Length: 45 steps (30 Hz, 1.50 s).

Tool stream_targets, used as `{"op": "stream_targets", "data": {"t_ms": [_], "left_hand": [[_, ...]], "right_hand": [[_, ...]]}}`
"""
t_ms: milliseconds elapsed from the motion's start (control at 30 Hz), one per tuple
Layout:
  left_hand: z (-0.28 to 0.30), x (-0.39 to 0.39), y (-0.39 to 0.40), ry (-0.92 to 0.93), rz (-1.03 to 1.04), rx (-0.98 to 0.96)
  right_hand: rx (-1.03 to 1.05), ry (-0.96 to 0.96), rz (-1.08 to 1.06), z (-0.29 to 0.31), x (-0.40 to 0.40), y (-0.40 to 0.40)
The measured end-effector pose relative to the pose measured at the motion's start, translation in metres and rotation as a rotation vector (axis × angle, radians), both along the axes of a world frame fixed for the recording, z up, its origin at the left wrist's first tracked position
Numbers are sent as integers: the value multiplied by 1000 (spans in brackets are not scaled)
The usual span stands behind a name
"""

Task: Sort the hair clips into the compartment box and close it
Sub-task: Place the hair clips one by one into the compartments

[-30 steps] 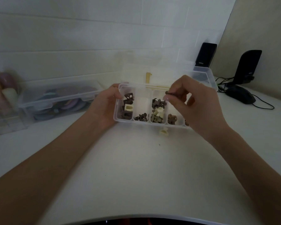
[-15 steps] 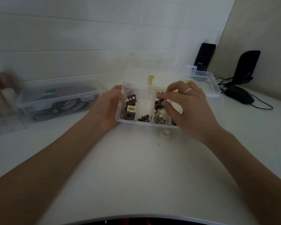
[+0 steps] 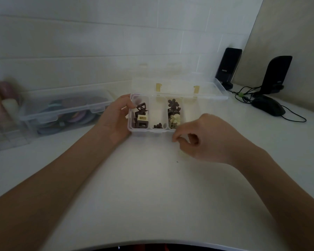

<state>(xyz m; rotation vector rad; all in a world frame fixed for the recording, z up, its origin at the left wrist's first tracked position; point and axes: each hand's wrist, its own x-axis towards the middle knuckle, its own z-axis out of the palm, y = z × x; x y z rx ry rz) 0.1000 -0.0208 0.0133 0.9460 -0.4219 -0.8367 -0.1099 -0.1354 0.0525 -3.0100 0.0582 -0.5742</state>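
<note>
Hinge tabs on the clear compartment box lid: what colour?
Pale yellow hinge tabs, clearest in the head view.

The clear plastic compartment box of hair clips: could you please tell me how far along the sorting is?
Done: brown square clips fill the leftmost compartment of the clear plastic compartment box, and brown and cream flower clips the third. In hand: the left hand holds the box's left end; the right hand is curled at the table in front, its catch hidden. Left: the clear hinged lid stands open.
</note>
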Motion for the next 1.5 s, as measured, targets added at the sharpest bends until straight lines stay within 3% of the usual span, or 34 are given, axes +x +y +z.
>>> {"op": "stream_targets", "data": {"t_ms": [167, 367, 433, 533, 600, 667, 767, 1067, 1333, 1500], "left_hand": [[0, 2, 1, -17, -28, -24], [2, 2, 3, -10, -21, -8], [2, 4, 4, -23, -15, -8], [6, 7, 8, -36, -21, -27], [8, 11, 12, -57, 17, -21], [10, 14, 15, -49, 64, -12], [13, 11, 17, -56, 76, -13], [14, 9, 18, -80, 53, -9], [13, 9, 18, -106, 14, -15], [13, 11, 18, -78, 28, -18]], "right_hand": [[-66, 181, -127, 0, 1, -4], [146, 380, -83, 5, 0, -2], [239, 289, -25, 4, 0, -1], [437, -94, -7, 4, 2, -5], [463, -294, -99, 6, 3, -13], [426, -378, -220, 6, 3, -22], [394, -397, -346, 4, 1, -32], [615, -444, -368, 17, -6, -44], [297, -327, -427, 3, -3, -46], [384, -415, -341, 5, -2, -43]]}}
